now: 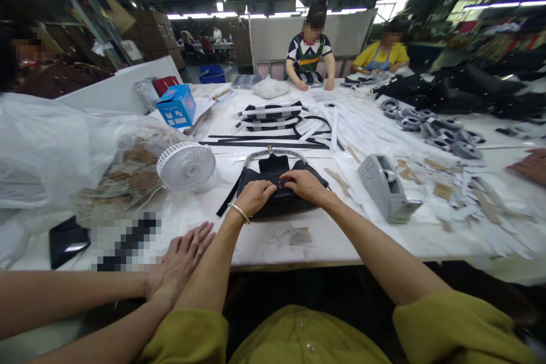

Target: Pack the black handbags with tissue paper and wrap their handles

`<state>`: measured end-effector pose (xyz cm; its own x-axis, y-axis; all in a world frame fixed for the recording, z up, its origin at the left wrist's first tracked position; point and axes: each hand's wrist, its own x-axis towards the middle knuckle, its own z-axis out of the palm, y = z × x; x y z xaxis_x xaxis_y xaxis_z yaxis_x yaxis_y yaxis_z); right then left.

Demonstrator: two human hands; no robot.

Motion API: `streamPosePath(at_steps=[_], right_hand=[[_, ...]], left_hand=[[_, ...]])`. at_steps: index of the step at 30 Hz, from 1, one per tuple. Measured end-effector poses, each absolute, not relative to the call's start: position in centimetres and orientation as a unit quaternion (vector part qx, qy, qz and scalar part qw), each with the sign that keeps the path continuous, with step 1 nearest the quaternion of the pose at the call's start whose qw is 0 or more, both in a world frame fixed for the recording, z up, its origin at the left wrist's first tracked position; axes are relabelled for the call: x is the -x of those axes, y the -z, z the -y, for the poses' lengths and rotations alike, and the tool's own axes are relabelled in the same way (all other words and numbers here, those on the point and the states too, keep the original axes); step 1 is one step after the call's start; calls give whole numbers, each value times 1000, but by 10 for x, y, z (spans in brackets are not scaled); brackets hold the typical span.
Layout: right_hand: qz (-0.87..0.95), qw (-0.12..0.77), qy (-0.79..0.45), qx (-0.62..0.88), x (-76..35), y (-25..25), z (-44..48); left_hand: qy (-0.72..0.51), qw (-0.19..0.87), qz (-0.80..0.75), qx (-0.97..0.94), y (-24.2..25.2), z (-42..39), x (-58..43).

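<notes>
A black handbag [279,209] lies in front of me on the white table, its flap [273,165] turned up and its wrapped handle [251,154] arching behind. At the bag's left front, my left hand [255,196], with a bangle at the wrist, is closed, thumb and fingers together on the bag. My right hand [305,185] reaches in from the right, fingers bent and pinched at a small gold-coloured clasp [281,184] in the middle of the bag. The fingertips partly hide the clasp. Small clear plastic scraps [292,235] lie just in front of the bag.
A white fan [187,166] stands left of the bag, a grey tape dispenser [386,187] right. Behind are wrapped straps [273,116] and a blue box [176,105]. Another person's hands [181,259] rest at the near left edge; two people work across the table.
</notes>
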<state>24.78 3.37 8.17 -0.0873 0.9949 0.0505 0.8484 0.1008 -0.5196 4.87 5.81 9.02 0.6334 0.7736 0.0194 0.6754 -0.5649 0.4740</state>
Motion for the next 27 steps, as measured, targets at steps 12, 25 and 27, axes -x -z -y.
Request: streamPosePath(at_steps=[12, 25, 27], right_hand=[[748, 185, -249, 586, -254, -68, -60], [723, 188, -196, 635, -252, -67, -51], [724, 185, -189, 637, -252, -67, -50]], left_hand=[[-137, 169, -472, -855, -81, -61, -63], [-54, 127, -484, -864, -77, -78, -86], [-51, 117, -482, -867, -76, -78, -88]])
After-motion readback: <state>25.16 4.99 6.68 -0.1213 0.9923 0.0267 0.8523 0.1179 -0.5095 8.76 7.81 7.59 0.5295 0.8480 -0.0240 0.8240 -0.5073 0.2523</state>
